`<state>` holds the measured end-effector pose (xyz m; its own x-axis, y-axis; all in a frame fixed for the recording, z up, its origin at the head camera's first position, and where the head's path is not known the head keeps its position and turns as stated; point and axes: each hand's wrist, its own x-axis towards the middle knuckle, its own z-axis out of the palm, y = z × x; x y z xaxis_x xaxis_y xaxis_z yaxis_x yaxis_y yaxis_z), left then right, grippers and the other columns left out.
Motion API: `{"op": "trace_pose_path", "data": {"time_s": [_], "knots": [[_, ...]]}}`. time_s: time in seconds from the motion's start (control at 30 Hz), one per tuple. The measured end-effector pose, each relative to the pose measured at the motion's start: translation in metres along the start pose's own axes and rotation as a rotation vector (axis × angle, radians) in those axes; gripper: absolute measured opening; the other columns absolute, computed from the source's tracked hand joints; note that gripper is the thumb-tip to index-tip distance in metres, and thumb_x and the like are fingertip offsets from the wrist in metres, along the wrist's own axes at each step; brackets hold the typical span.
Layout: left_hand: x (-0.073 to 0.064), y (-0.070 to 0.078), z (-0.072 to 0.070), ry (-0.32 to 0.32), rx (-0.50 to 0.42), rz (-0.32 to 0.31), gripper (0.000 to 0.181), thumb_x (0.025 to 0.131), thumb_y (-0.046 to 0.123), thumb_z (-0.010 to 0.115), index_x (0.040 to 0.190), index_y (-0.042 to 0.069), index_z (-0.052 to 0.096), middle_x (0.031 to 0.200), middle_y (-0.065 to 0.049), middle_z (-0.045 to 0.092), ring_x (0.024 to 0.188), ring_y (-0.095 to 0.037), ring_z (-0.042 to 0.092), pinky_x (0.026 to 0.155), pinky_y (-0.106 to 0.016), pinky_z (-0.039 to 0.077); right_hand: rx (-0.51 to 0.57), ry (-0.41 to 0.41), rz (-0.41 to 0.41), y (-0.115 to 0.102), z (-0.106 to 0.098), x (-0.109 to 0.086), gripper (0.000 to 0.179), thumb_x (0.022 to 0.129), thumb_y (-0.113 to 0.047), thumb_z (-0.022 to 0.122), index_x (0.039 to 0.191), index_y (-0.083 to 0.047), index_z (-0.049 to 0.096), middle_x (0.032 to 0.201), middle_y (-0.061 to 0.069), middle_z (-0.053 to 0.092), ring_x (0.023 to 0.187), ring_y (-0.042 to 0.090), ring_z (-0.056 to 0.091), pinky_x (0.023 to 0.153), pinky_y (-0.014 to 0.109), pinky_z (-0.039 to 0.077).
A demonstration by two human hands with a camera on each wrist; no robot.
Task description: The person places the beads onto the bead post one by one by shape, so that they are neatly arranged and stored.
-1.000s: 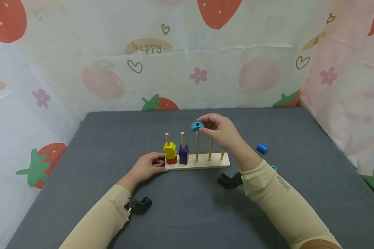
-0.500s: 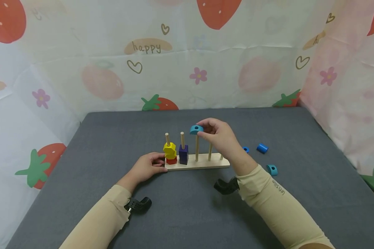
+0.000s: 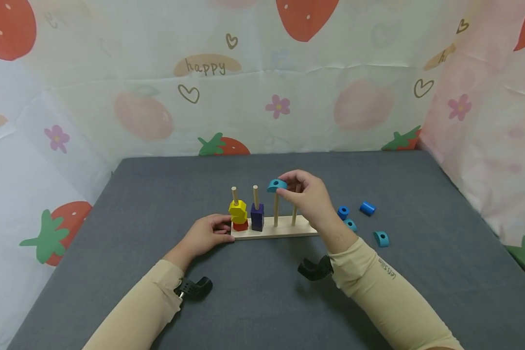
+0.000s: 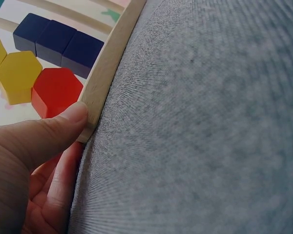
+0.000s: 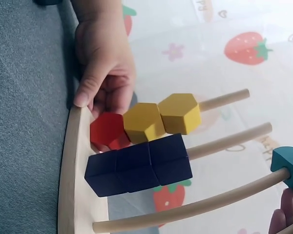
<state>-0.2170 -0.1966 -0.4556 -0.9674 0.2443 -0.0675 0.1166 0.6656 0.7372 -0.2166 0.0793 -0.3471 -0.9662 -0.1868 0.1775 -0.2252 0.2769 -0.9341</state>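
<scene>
Rack sits on desk, left end at left fingers, first stack just right of them, second stack next right, block in right fingers at top of third peg, loose blocks right of those fingers.

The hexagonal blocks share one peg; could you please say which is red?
The lowest hexagonal block, nearest the wooden base; the two yellow blocks sit above it.

Seen from my head, my left forearm points between one and two o'clock; my left hand grips with thumb and bent fingers. My right forearm points between ten and eleven; my right hand, higher, is pinching.
</scene>
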Motion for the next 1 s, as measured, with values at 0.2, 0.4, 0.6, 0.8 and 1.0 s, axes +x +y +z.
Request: {"op": "trace_pose_path", "data": {"time_s": [0.2, 0.4, 0.6, 0.8, 1.0], "knots": [[0.0, -0.001, 0.0, -0.001, 0.001, 0.008, 0.054, 0.074, 0.033, 0.076, 0.122, 0.016, 0.059, 0.106, 0.002, 0.061, 0.092, -0.012, 0.057, 0.086, -0.035, 0.048, 0.034, 0.052, -0.009, 0.004, 0.005, -0.002, 0.021, 0.083, -0.015, 0.068, 0.102, -0.011, 0.063, 0.086, 0.007, 0.056, 0.072, 0.021, 0.045, 0.062, 0.027, 0.042], [0.0, -0.001, -0.001, -0.005, 0.008, 0.018, 0.055, 0.074, 0.036, 0.075, 0.123, 0.015, 0.058, 0.105, 0.002, 0.06, 0.092, -0.012, 0.057, 0.087, -0.035, 0.047, 0.058, 0.1, 0.001, 0.009, 0.011, -0.004, 0.022, 0.082, -0.013, 0.069, 0.103, -0.008, 0.062, 0.09, 0.007, 0.055, 0.08, 0.019, 0.048, 0.068, 0.025, 0.045], [0.0, 0.0, -0.001, -0.006, 0.012, 0.011, 0.055, 0.074, 0.035, 0.075, 0.123, 0.015, 0.058, 0.106, 0.002, 0.061, 0.093, -0.012, 0.057, 0.086, -0.036, 0.047, 0.104, 0.11, 0.023, 0.012, 0.013, -0.004, 0.023, 0.082, -0.011, 0.068, 0.104, -0.007, 0.061, 0.092, 0.007, 0.055, 0.08, 0.018, 0.047, 0.066, 0.023, 0.043], [0.0, 0.0, -0.001, -0.006, 0.014, 0.009, 0.055, 0.074, 0.035, 0.075, 0.123, 0.015, 0.058, 0.109, 0.001, 0.06, 0.095, -0.012, 0.058, 0.087, -0.036, 0.047, 0.153, 0.106, 0.076, 0.016, 0.014, -0.004, 0.029, 0.081, -0.006, 0.069, 0.107, -0.004, 0.056, 0.096, 0.008, 0.054, 0.085, 0.019, 0.05, 0.074, 0.024, 0.047], [0.001, -0.002, 0.0, -0.007, 0.012, 0.008, 0.056, 0.074, 0.036, 0.075, 0.123, 0.016, 0.058, 0.109, 0.002, 0.06, 0.095, -0.012, 0.057, 0.088, -0.036, 0.047, 0.172, 0.088, 0.135, 0.023, 0.017, -0.006, 0.033, 0.081, -0.006, 0.069, 0.109, -0.006, 0.052, 0.103, 0.012, 0.054, 0.094, 0.02, 0.051, 0.085, 0.03, 0.046]]}}
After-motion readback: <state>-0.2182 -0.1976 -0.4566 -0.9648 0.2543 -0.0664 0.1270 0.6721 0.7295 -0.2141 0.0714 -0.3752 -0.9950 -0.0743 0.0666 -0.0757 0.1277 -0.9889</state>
